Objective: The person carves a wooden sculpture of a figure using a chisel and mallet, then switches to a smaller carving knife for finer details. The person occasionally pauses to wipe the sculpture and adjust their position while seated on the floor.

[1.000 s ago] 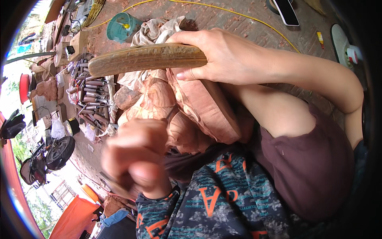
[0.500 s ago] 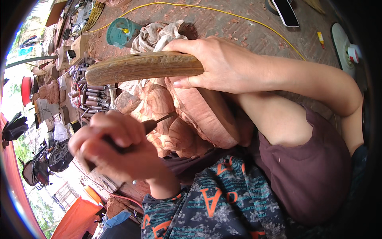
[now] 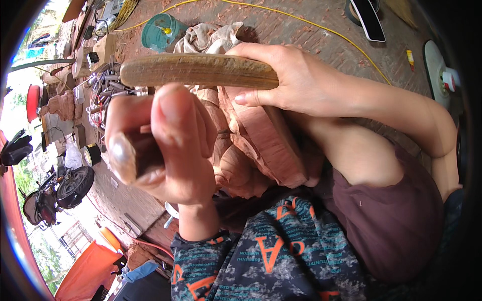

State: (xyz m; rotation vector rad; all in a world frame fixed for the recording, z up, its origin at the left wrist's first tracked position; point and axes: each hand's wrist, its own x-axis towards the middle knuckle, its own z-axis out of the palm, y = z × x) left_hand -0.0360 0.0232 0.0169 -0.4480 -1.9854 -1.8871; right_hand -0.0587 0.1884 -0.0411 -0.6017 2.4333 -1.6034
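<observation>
**Both hands are gripping in front of a wooden carving**

The left hand is curling tightly around a dark handle, and its metal-capped end is pointing toward the viewer. The thumb is lying along the upper side of the grip. The right hand is coming in from the right with a bent elbow, and it is pinching one end of a thick wooden bar between thumb and fingers. The bar is extending almost level to the left.

The carving is resting just in front of the lap, near the bare leg; its flat base is facing right. The left hand is covering part of it, so I cannot tell if the tool's tip is touching the wood. Behind the bar, a pale cloth is lying crumpled next to a teal bucket. At left, many hand tools are crowding together.

The bar's lower edge is passing just above the left thumb, leaving little room in this view. Beyond the right forearm, brown floor is stretching toward a yellow cable.
</observation>
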